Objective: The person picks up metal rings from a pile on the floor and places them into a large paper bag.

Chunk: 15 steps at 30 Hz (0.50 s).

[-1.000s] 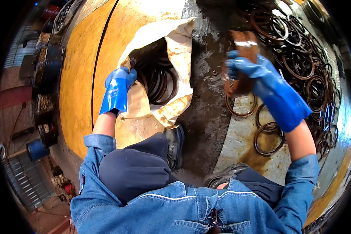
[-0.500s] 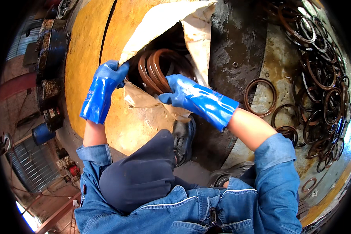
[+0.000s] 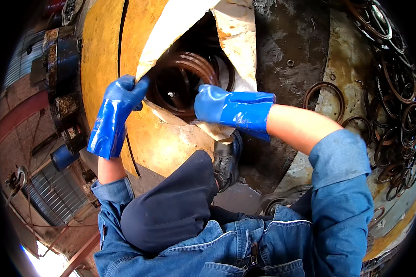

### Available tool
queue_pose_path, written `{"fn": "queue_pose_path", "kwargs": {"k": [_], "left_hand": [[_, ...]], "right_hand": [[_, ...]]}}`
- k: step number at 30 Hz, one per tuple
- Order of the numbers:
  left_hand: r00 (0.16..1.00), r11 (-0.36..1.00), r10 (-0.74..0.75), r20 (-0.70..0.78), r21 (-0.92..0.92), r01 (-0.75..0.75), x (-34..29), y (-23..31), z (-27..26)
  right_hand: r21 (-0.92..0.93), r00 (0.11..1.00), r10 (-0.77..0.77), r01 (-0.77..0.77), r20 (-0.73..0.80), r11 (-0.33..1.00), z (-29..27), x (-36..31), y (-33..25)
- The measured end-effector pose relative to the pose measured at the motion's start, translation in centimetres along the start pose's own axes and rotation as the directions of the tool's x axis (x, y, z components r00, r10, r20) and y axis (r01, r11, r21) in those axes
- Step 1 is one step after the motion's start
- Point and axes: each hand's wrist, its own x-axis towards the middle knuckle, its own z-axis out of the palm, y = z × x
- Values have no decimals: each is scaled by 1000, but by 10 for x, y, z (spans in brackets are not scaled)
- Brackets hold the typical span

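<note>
Both my hands wear blue rubber gloves. My left hand (image 3: 118, 108) grips the left edge of a white sack (image 3: 238, 37), holding its mouth open. Inside the sack lie several dark rusty rings (image 3: 185, 74). My right hand (image 3: 222, 106) reaches into the sack's mouth from the right, fingers closed at the lower rim of the rings; whether it still grips a ring is hidden by the glove and the sack's edge. The sack rests on a big yellow round surface (image 3: 101, 46).
A heap of loose rusty rings (image 3: 397, 92) covers the right side, with single rings (image 3: 326, 94) lying nearer on the dirty metal floor. My black shoe (image 3: 226, 159) and bent knee sit just below the sack. Dark machine parts (image 3: 62, 64) stand at the left.
My right hand carried rings from the pile at the right over to the sack and now sits in its mouth. My left hand kept holding the sack's edge.
</note>
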Motion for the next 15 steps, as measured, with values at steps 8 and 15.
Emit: {"fn": "queue_pose_path", "kwargs": {"k": [8,15], "left_hand": [[999,965,-32,-23,-261,25,0,-10,13],[990,897,138,-34,-420,-139,11,-40,19]], "right_hand": [[906,996,-39,-58,81,420,-144,46,35],[881,938,98,-346,332,323,-42,117,-32]]}}
